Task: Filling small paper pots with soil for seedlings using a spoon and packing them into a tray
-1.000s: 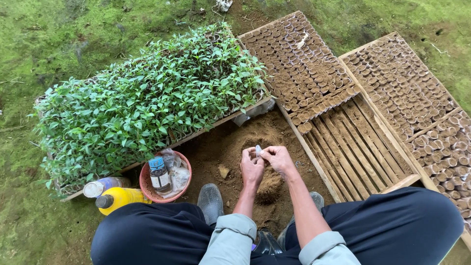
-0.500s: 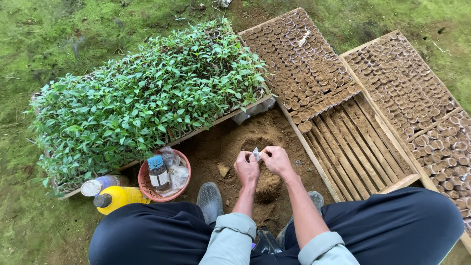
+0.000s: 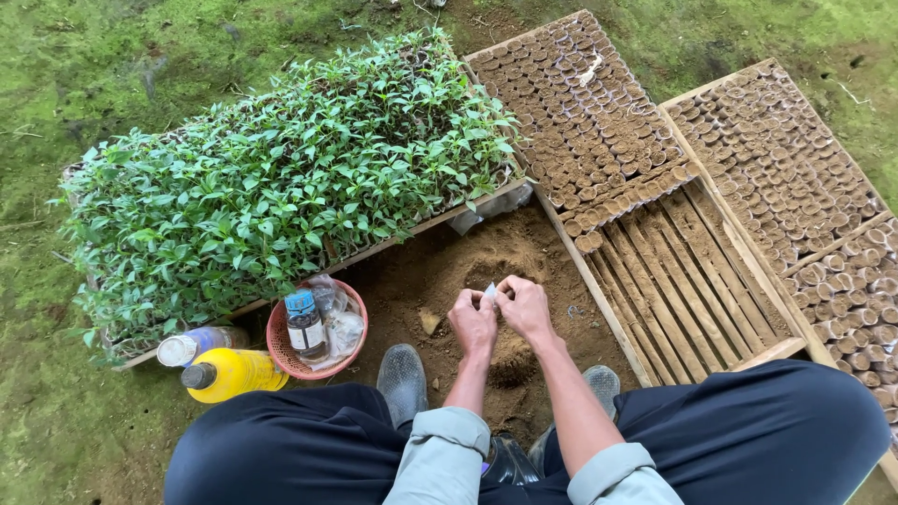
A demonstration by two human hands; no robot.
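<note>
Hands meet over a patch of loose brown soil (image 3: pixel 468 262): the left hand (image 3: pixel 472 323) and the right hand (image 3: pixel 526 307) both pinch a small pale sleeve (image 3: pixel 488 295), likely a little plastic planting bag, fingers closed on its edges as if working its mouth open. The step looks like readying one bag for filling; the next move would seem to call for holding the mouth wide and getting soil in without crumpling it (the thing is too small to read in detail). Left of the hands sits a round reddish bowl (image 3: pixel 281 346) holding a brown jar with a blue cap (image 3: pixel 305 324) and clear wrappers; beside it lie a yellow bottle (image 3: pixel 234 372) and a clear bottle (image 3: pixel 196 344). A seedling tray (image 3: pixel 281 187) stands beyond, and wooden frames of filled brown pots (image 3: pixel 580 122) lie to the right.
</note>
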